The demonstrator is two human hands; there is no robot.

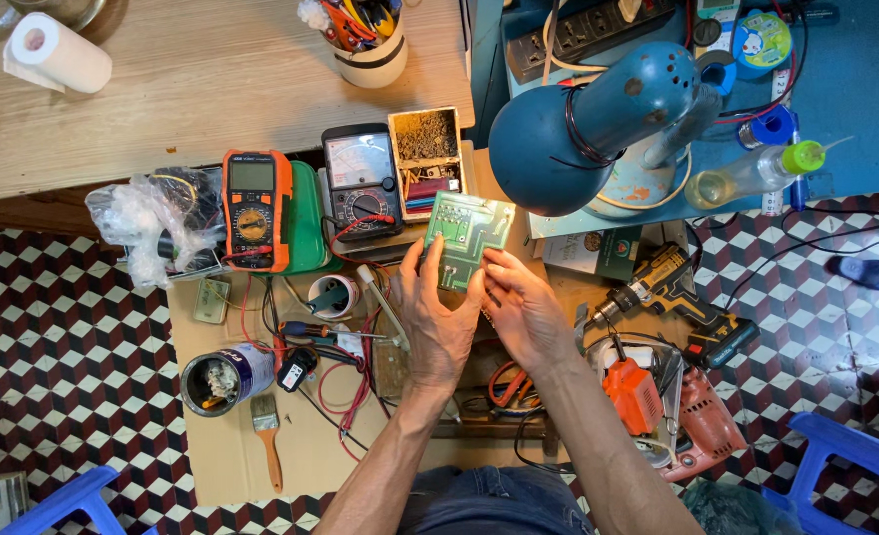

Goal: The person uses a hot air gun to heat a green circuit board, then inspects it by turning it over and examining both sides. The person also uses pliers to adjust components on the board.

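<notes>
Both hands' fingers (437, 260) partly hide the green circuit board's (469, 226) lower edge.

floor (63, 327): checkered cube tiles | wooden tabletop (211, 89) | blue stools (845, 446)

You get a bright, evenly lit view, soft daylight with no harsh shadows; only faint shade sits under the blue lamp (598, 119) and beneath your forearms. A mild sheen shows on the lamp's shade and on the checkered floor (53, 327) at right. Focus is sharp at centre, while the wide lens bends straight lines toward the edges.
</notes>
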